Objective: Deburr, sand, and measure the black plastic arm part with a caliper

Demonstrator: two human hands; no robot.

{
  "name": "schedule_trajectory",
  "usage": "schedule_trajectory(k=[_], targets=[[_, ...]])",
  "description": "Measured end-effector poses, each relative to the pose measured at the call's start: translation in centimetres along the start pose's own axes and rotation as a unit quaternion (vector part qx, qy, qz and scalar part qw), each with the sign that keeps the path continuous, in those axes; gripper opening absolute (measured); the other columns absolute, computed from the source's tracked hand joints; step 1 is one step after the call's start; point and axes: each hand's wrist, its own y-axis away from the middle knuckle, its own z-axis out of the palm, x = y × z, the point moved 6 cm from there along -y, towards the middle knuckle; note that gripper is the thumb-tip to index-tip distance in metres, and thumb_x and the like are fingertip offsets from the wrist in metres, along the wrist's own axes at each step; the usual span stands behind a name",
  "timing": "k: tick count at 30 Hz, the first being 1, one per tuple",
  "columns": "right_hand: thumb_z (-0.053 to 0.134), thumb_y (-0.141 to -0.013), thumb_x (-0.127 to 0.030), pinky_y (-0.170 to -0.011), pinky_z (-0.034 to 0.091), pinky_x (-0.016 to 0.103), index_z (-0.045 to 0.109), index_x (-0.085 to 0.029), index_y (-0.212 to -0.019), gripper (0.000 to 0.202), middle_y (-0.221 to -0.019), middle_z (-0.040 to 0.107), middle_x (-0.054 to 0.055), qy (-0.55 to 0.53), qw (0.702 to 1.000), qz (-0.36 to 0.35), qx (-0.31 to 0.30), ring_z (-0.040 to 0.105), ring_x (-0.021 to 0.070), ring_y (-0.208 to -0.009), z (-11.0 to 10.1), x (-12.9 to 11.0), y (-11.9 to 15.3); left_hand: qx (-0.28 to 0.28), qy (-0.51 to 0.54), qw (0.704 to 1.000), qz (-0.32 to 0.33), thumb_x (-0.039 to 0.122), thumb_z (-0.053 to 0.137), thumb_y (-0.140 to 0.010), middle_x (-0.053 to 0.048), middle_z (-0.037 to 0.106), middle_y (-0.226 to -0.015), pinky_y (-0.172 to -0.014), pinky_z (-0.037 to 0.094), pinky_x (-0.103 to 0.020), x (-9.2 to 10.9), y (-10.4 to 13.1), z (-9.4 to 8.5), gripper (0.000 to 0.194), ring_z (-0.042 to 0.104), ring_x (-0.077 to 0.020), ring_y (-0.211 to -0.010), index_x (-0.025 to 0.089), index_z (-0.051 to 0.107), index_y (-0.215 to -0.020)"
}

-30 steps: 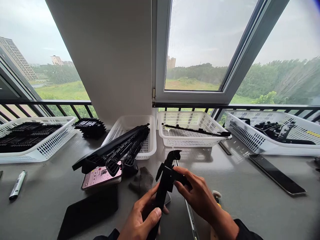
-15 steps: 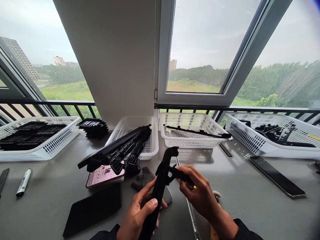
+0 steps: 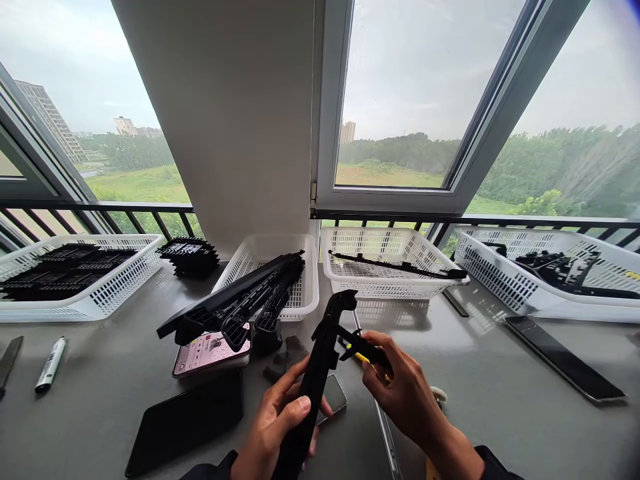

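In my left hand is a long black plastic part, tilted upright, with its curved, hooked end at the top. The fingers wrap around its lower half. My right hand grips a black caliper, its pointed jaws up against the right side of the plastic part near the upper end. Whether the jaws clamp the part or only touch it, I cannot tell. Behind the caliper, part of a yellow and black tool shows, mostly hidden by the right hand.
A white basket bears several long black parts, which overhang a pink-screened phone. Another basket carries a thin black strip. Outer baskets hold black pieces. A black slab, a marker and a long dark bar lie around.
The caliper and my right hand have shifted slightly right and down, uncovering more of the yellow tool. My left hand keeps its hold on the plastic part. The view has moved a little.
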Motion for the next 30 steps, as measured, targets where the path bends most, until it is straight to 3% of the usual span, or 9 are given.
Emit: schedule_trajectory(k=[4, 11, 16, 19, 21, 23, 25, 27, 30], targets=[[0.057, -0.103, -0.026, -0.059, 0.058, 0.027, 0.066, -0.024, -0.125, 0.024, -0.101, 0.080, 0.005, -0.002, 1.000, 0.001, -0.002, 0.067, 0.0156, -0.060, -0.1, -0.1, -0.3, 0.009, 0.004, 1.000, -0.001, 0.057, 0.078, -0.088, -0.006, 0.077, -0.093, -0.044, 0.046, -0.022, 0.1, -0.2, -0.2, 0.077, 0.062, -0.0128, -0.053, 0.025, 0.058, -0.154], [0.062, -0.101, -0.029, -0.050, 0.052, 0.023, 0.066, -0.023, -0.135, 0.035, -0.096, 0.077, 0.003, -0.047, 0.999, 0.003, -0.026, 0.057, 0.0113, -0.051, 0.3, -0.3, 0.0, 0.001, -0.078, 0.997, -0.016, 0.063, 0.076, -0.088, -0.010, 0.076, -0.101, -0.049, 0.049, -0.026, -0.8, -0.2, -0.9, 0.085, 0.061, -0.0144, -0.059, 0.025, 0.052, -0.160], [0.066, -0.085, -0.012, -0.060, 0.054, 0.021, 0.045, -0.029, -0.164, 0.083, -0.095, 0.077, -0.001, -0.056, 0.984, 0.006, -0.166, 0.063, 0.0113, -0.059, 2.0, -0.2, 0.5, -0.069, -0.196, 0.978, 0.005, 0.062, 0.070, -0.094, -0.015, 0.076, -0.130, -0.088, 0.059, -0.042, -0.1, 0.6, 0.3, 0.071, 0.069, -0.0335, -0.112, 0.026, 0.061, -0.155], [0.067, -0.084, -0.010, -0.070, 0.057, 0.024, 0.056, -0.029, -0.154, 0.073, -0.095, 0.079, -0.001, -0.039, 0.984, 0.002, -0.174, 0.072, 0.0154, -0.072, 2.2, 0.1, 0.6, -0.133, -0.303, 0.942, 0.054, 0.053, 0.066, -0.095, -0.012, 0.078, -0.134, -0.106, 0.051, -0.049, 1.1, 0.9, 2.0, 0.060, 0.069, -0.0380, -0.118, 0.026, 0.068, -0.149], [0.066, -0.087, -0.013, -0.071, 0.057, 0.024, 0.065, -0.026, -0.140, 0.054, -0.095, 0.080, 0.001, -0.026, 0.988, -0.008, -0.154, 0.073, 0.0168, -0.074, 2.1, 0.4, 0.5, -0.082, -0.396, 0.910, 0.085, 0.044, 0.061, -0.096, -0.010, 0.083, -0.121, -0.106, 0.049, -0.048, 2.3, 0.8, 1.5, 0.044, 0.072, -0.0363, -0.110, 0.026, 0.080, -0.132], [0.065, -0.092, -0.018, -0.068, 0.056, 0.025, 0.065, -0.024, -0.132, 0.040, -0.087, 0.079, 0.001, -0.014, 0.992, -0.014, -0.128, 0.069, 0.0166, -0.068, 1.9, 0.7, 0.5, 0.035, -0.500, 0.857, 0.116, 0.037, 0.054, -0.098, -0.010, 0.084, -0.099, -0.099, 0.049, -0.047, 4.1, 0.8, -0.5, 0.035, 0.073, -0.0334, -0.097, 0.024, 0.086, -0.099], [0.066, -0.096, -0.025, -0.064, 0.055, 0.025, 0.063, -0.024, -0.131, 0.035, -0.079, 0.075, -0.001, -0.007, 0.994, -0.007, -0.107, 0.065, 0.0161, -0.061, 1.7, 1.1, 0.6, 0.180, -0.576, 0.782, 0.155, 0.034, 0.047, -0.097, -0.011, 0.081, -0.088, -0.091, 0.051, -0.049, 6.5, 1.5, -3.5, 0.036, 0.072, -0.0340, -0.090, 0.022, 0.080, -0.087], [0.067, -0.098, -0.029, -0.062, 0.054, 0.025, 0.061, -0.024, -0.132, 0.035, -0.077, 0.073, -0.002, -0.004, 0.995, 0.000, -0.100, 0.063, 0.0160, -0.059, 1.7, 1.4, 0.6, 0.300, -0.627, 0.699, 0.170, 0.034, 0.045, -0.096, -0.014, 0.082, -0.099, -0.102, 0.047, -0.057, 8.6, 2.5, -6.6, 0.035, 0.071, -0.0388, -0.105, 0.021, 0.077, -0.094], [0.069, -0.097, -0.028, -0.063, 0.053, 0.025, 0.060, -0.025, -0.132, 0.036, -0.078, 0.073, -0.002, -0.004, 0.994, -0.008, -0.110, 0.063, 0.0159, -0.060, 1.9, 1.3, 0.7, 0.367, -0.682, 0.618, 0.135, 0.048, 0.042, -0.100, -0.020, 0.072, -0.137, -0.111, 0.043, -0.066, 9.7, 2.9, -10.0, 0.053, 0.058, -0.0457, -0.135, 0.015, 0.069, -0.132]])
